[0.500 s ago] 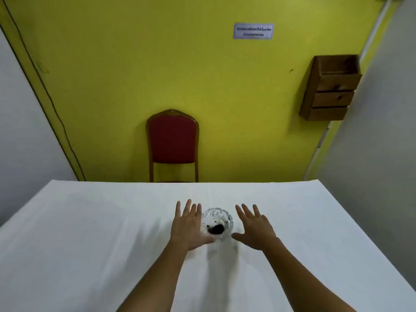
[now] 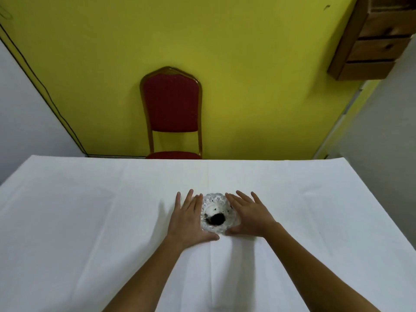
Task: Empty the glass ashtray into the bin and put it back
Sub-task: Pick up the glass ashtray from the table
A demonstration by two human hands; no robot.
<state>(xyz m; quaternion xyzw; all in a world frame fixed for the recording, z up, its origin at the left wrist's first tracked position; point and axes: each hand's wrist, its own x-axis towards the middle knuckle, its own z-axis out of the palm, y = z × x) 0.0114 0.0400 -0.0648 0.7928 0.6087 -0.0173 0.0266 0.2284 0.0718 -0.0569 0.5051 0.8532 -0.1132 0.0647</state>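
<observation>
A round cut-glass ashtray sits on the white tablecloth near the table's middle, with a dark clump of ash and small black specks inside. My left hand lies against its left side, fingers spread and pointing away from me. My right hand lies against its right side, fingers also spread and overlapping the rim. Both thumbs reach in under the near edge. The ashtray rests on the cloth. No bin is in view.
A red padded chair with a gold frame stands behind the table's far edge against the yellow wall. A wooden drawer unit hangs on the wall at upper right. The table's right edge runs diagonally at the right.
Both hands have closed in from either side and now touch the ashtray. The view has tilted down and moved nearer to the table.
</observation>
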